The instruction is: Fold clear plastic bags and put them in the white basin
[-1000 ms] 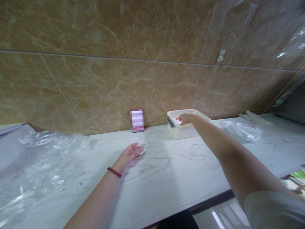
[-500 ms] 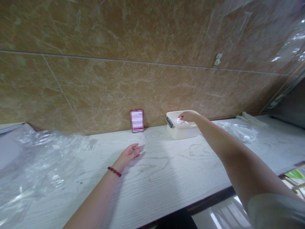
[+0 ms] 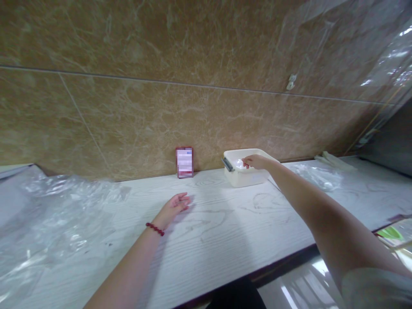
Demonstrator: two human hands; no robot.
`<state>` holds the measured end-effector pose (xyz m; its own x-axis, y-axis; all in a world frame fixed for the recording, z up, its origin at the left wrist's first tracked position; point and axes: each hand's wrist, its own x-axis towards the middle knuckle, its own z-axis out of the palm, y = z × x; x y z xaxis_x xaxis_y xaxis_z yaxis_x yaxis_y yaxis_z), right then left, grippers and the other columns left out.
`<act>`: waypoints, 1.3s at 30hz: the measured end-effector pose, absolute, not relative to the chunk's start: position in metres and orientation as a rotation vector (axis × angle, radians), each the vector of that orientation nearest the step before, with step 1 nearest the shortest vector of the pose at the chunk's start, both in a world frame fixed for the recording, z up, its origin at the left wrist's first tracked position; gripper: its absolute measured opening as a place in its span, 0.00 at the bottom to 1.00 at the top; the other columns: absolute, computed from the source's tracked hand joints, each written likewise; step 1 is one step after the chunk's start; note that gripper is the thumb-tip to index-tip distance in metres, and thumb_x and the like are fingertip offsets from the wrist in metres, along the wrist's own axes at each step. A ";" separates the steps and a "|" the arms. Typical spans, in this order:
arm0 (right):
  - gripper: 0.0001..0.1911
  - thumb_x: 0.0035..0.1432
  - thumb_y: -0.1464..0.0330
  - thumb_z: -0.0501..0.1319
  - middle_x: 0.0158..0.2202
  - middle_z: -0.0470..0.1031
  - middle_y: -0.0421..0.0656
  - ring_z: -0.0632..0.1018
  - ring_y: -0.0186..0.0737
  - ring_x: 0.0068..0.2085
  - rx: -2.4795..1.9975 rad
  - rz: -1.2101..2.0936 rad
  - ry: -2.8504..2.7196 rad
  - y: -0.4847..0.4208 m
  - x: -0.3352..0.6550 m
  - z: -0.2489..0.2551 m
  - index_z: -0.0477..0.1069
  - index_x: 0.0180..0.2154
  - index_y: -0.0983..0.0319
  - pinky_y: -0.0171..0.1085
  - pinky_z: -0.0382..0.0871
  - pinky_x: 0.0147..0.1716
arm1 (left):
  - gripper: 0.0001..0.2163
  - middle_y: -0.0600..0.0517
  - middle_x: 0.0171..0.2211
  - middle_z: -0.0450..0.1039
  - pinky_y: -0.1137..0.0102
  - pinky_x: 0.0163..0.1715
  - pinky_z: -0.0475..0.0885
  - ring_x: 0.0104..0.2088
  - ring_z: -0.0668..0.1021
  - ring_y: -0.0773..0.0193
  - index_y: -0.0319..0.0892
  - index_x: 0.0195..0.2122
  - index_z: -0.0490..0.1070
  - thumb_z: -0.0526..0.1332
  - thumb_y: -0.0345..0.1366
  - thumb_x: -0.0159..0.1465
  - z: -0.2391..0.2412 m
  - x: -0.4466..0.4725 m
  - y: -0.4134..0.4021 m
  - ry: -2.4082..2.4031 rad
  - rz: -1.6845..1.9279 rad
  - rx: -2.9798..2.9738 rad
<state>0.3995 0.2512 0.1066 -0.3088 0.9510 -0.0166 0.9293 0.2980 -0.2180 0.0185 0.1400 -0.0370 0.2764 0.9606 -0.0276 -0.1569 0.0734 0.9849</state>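
Observation:
My left hand [image 3: 175,205], with a dark red bead bracelet [image 3: 155,229] at its wrist, is over the white wood-grain table [image 3: 206,244]. Its fingers are loosely apart and nothing is in them. Farther right, my right hand [image 3: 257,162] reaches over the rim of a cream plastic box [image 3: 246,178] with a grey side clip [image 3: 227,164]. The fingertips of that hand are drawn together at the opening. Something clear and shiny shows beside them, but what they hold is too small to make out.
A phone [image 3: 184,163] with a lit, blurred screen leans on the brown marbled wall [image 3: 144,120]. Crumpled clear plastic [image 3: 61,219] covers the table's left side. More clear plastic [image 3: 318,177] lies right of the box, near a pale folded strip [image 3: 336,160].
My right hand has come slightly down and toward the box's near rim, and its fingers show more plainly. My left hand has hardly moved. The view has shifted a little.

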 end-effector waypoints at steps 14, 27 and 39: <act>0.31 0.54 0.51 0.38 0.29 0.73 0.43 0.71 0.35 0.30 -1.749 0.264 -2.388 0.222 0.402 0.114 0.72 0.29 0.61 0.32 0.61 0.30 | 0.17 0.44 0.43 0.67 0.60 0.46 0.62 0.42 0.71 0.62 0.40 0.44 0.60 0.60 0.34 0.53 -0.036 0.020 0.140 0.924 1.046 1.151; 0.21 0.56 0.60 0.42 0.28 0.73 0.40 0.70 0.33 0.29 -1.647 -0.018 -2.289 0.197 0.410 0.138 0.70 0.28 0.61 0.31 0.60 0.30 | 0.18 0.44 0.41 0.68 0.60 0.46 0.62 0.42 0.71 0.62 0.39 0.44 0.60 0.61 0.35 0.52 -0.031 0.021 0.138 0.886 1.059 1.152; 0.14 0.54 0.63 0.48 0.31 0.73 0.43 0.71 0.35 0.32 -1.259 -0.073 -2.225 0.164 0.313 0.144 0.69 0.30 0.61 0.32 0.61 0.31 | 0.17 0.47 0.40 0.68 0.61 0.46 0.62 0.40 0.72 0.64 0.41 0.42 0.62 0.61 0.36 0.51 -0.035 0.021 0.138 0.911 1.077 1.153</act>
<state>0.3131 0.1638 0.1441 -0.3898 0.7700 0.5052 0.8014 0.5539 -0.2258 0.0209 0.1383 -0.0354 0.2514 0.9677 -0.0170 -0.1780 0.0635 0.9820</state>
